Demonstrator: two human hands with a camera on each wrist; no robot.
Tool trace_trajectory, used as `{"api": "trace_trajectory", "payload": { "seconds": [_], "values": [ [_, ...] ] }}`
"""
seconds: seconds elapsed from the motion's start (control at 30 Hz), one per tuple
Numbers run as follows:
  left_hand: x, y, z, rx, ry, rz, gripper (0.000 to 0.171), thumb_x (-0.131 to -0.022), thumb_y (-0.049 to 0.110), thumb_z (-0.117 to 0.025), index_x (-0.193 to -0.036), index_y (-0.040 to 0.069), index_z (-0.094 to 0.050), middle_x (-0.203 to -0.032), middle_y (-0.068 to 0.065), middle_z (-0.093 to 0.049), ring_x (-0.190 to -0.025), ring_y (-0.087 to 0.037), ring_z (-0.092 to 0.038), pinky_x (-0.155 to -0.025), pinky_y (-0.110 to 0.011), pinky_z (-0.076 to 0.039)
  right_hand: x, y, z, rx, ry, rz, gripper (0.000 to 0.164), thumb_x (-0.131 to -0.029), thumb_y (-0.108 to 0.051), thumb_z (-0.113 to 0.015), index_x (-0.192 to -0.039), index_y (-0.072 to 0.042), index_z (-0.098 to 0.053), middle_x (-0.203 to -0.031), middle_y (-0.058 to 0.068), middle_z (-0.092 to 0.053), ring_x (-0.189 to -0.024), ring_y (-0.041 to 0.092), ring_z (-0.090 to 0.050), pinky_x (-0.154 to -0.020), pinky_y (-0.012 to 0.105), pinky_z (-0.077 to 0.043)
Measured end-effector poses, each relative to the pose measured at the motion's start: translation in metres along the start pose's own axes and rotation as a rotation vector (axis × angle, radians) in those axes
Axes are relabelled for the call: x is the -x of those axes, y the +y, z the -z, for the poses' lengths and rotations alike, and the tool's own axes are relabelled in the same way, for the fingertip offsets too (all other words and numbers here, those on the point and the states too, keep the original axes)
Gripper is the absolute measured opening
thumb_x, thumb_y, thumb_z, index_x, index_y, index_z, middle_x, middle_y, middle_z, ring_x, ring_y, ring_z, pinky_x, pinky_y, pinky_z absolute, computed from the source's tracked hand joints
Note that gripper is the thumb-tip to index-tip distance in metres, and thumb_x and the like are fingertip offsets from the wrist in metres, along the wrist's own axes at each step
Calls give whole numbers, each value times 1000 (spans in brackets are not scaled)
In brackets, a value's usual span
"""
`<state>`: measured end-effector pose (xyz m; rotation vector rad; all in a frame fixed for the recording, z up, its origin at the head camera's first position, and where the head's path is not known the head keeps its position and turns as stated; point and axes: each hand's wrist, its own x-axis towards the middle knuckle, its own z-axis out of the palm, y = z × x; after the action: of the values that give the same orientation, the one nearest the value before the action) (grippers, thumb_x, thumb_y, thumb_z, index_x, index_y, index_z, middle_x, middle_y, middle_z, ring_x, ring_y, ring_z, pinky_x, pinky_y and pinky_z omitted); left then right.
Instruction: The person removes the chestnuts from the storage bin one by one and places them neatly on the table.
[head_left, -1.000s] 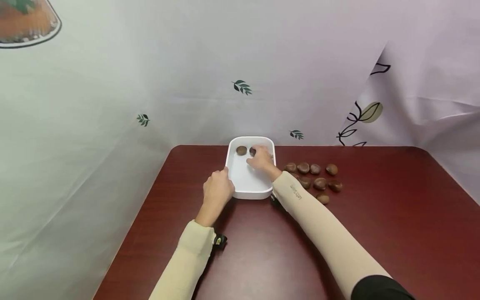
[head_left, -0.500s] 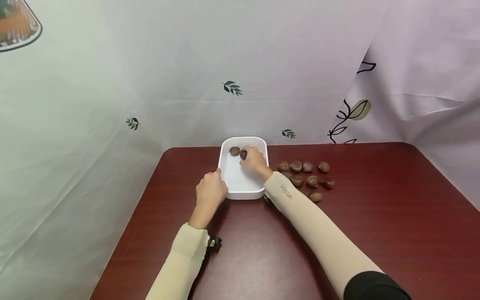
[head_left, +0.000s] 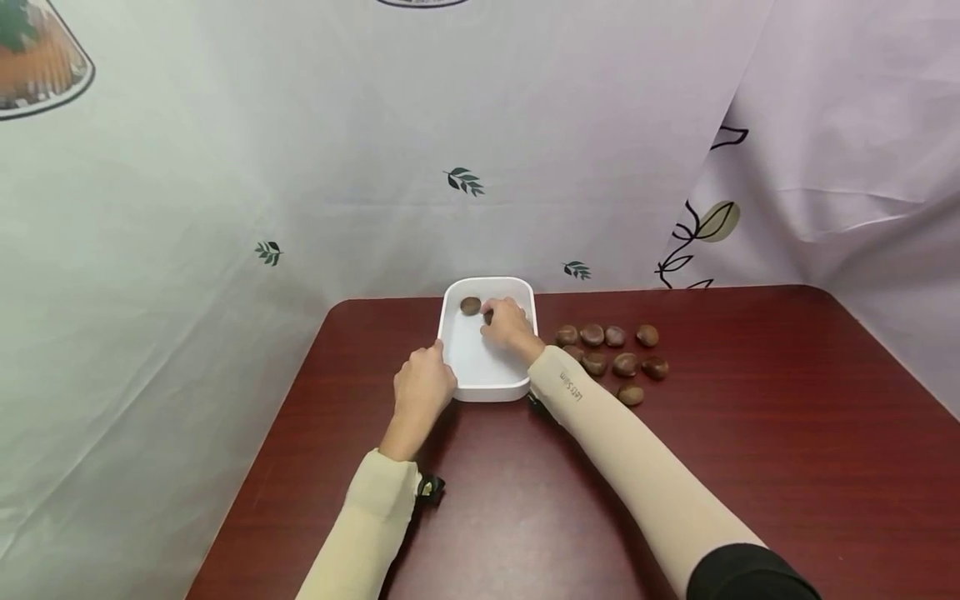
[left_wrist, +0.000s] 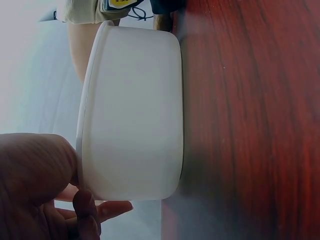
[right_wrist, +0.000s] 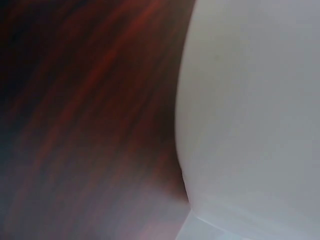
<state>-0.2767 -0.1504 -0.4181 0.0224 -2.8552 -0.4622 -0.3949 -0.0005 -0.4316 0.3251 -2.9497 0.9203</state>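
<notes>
A white rectangular tray [head_left: 491, 393] stands near the table's far edge. My left hand [head_left: 425, 379] grips its left rim; in the left wrist view the thumb and fingers [left_wrist: 37, 160] close on the rim beside the tray's smooth outer wall [left_wrist: 132, 115]. Inside the tray, my right hand [head_left: 508, 325] pinches a brown chestnut [head_left: 488, 317] low over the floor, its fingers covering most of it. Another chestnut [head_left: 470, 306] lies in the far left corner. The right wrist view has only the tray's wall [right_wrist: 250, 100], without the right hand.
Several loose chestnuts [head_left: 626, 364] lie on the dark red table [head_left: 787, 417] to the right of the tray, some close to the right forearm sleeve [head_left: 630, 450]. A pale patterned sheet [head_left: 360, 150] hangs right behind the table's far edge.
The head view has shifted, so everything sits further left than a second ago. My right hand has lowered the chestnut slightly within the tray. The left hand keeps its grip on the rim.
</notes>
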Motion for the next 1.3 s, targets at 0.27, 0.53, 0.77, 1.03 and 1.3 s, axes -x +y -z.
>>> {"api": "trace_trajectory", "payload": {
  "seconds": [0.27, 0.53, 0.77, 1.03, 1.3],
  "values": [
    [0, 1, -3, -1, 2, 27, 39, -90, 11, -55, -128, 5, -64, -102, -21, -68, -88, -42, -68, -68, -56, -53, 4, -1, 0, 3, 8, 54, 10, -82, -2, -65, -88, -8, -68, -88, 6, -62, -89, 23, -57, -83, 39, -47],
    [4, 0, -6, 41, 6, 47, 43, -89, 9, -52, -130, 5, -64, -104, -22, -68, -90, -43, -68, -70, -57, -53, 26, -4, 19, -186, 72, 176, 21, -80, -5, -73, -101, -5, -69, -98, 10, -70, -92, 22, -64, -83, 33, -49],
    [3, 0, -4, 50, 38, 30, 42, -89, 8, -52, -128, 4, -65, -101, -22, -68, -88, -43, -68, -68, -56, -53, 79, 7, 70, -332, 156, 274, 33, -78, -13, -82, -107, -4, -70, -104, 11, -72, -87, 24, -70, -78, 36, -54],
    [2, 2, -7, 50, 31, 22, 43, -88, 7, -51, -129, 4, -64, -101, -22, -68, -87, -43, -68, -68, -56, -53, 154, 79, 125, -319, 80, 230, 33, -82, -18, -82, -111, -7, -71, -104, 9, -71, -86, 21, -67, -72, 25, -52],
    [2, -3, -4, 49, 44, 22, 41, -87, 7, -51, -125, 4, -65, -98, -22, -68, -85, -44, -68, -66, -57, -53, 193, 136, 150, -163, 75, 71, 35, -82, -15, -80, -114, -5, -69, -111, 14, -69, -98, 29, -68, -71, 31, -52]
  ]
}}
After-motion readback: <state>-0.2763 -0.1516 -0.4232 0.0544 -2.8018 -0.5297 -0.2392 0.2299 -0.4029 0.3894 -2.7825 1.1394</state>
